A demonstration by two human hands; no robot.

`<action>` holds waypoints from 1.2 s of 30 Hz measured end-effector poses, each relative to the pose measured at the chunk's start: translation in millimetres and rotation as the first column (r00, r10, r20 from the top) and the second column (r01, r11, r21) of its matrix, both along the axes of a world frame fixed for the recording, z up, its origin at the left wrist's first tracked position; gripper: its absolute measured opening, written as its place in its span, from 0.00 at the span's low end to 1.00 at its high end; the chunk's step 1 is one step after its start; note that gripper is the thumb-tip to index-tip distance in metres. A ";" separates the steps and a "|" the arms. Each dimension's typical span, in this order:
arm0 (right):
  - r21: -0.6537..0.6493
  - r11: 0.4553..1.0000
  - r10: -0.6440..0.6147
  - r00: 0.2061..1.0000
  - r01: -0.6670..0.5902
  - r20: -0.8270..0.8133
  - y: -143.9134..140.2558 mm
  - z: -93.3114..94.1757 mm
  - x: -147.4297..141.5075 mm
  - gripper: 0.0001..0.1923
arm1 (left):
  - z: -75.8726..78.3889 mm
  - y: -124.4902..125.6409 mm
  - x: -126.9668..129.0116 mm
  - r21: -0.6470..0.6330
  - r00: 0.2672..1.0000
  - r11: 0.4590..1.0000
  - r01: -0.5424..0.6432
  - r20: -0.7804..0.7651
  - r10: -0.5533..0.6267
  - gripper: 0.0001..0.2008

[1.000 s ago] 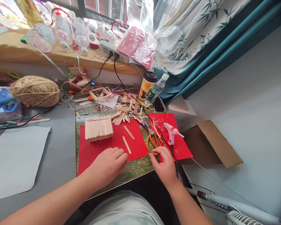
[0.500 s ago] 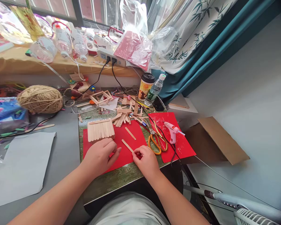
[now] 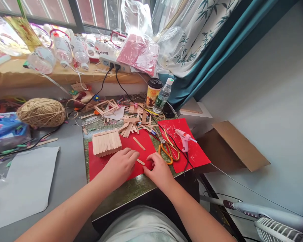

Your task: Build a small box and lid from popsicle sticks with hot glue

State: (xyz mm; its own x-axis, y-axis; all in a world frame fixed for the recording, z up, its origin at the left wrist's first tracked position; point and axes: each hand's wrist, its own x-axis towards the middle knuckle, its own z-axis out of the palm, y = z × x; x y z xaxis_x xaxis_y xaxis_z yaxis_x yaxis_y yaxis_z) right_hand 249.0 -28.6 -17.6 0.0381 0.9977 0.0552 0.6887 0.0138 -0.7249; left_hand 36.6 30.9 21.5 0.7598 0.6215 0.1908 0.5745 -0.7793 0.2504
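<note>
My left hand (image 3: 125, 164) is closed on one end of a wooden craft stick (image 3: 140, 162), and the fingertips are partly hidden behind the hand. The stick's other end points toward my right hand (image 3: 157, 168), whose thumb and fingers are curved and apart, just off the stick. Both hands are over a red sheet (image 3: 131, 174). Beyond my left hand, a small box-like piece made of craft sticks (image 3: 107, 143) rests on that sheet. A second loose craft stick (image 3: 139, 143) lies farther back on it.
Orange-handled scissors (image 3: 166, 153) and a pink glue gun (image 3: 183, 138) lie to the right, the gun on another red sheet (image 3: 199, 156). Behind are a craft-stick pile (image 3: 130, 126), a paper cup (image 3: 153, 93) and a water bottle (image 3: 164, 95). A twine ball (image 3: 41, 112) sits left.
My left hand has moved right and taken hold of the craft stick. My right hand has let go of it, its fingers now parted. The view has shifted slightly.
</note>
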 end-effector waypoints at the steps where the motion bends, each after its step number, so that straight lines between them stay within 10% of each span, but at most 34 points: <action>1: 0.011 1.000 -0.006 1.000 0.006 -0.011 -0.8 -1.1 1.0 0.13 | 3.8 5.6 1.9 0.000 0.999 1.000 0.021 -0.045 -0.021 0.11; 6: 0.104 0.993 -0.047 0.991 0.061 -0.125 -6.2 -11.1 4.7 0.27 | 16.8 34.5 8.4 -0.035 0.965 0.989 0.147 -0.214 -0.151 0.16; 36: 0.184 0.977 -0.019 0.910 0.105 -0.415 -13.1 -18.2 16.3 0.19 | 32.4 53.6 29.0 -0.110 0.899 0.963 0.245 -0.345 -0.268 0.14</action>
State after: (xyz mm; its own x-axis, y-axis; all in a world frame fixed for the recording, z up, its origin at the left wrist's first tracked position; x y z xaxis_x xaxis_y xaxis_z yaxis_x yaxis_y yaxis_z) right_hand 265.2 -41.7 -35.8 0.1612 0.9628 0.2171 0.3367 0.1531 -0.9291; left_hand 65.6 84.5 53.9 0.9047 0.3977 -0.1529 0.4166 -0.9010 0.1210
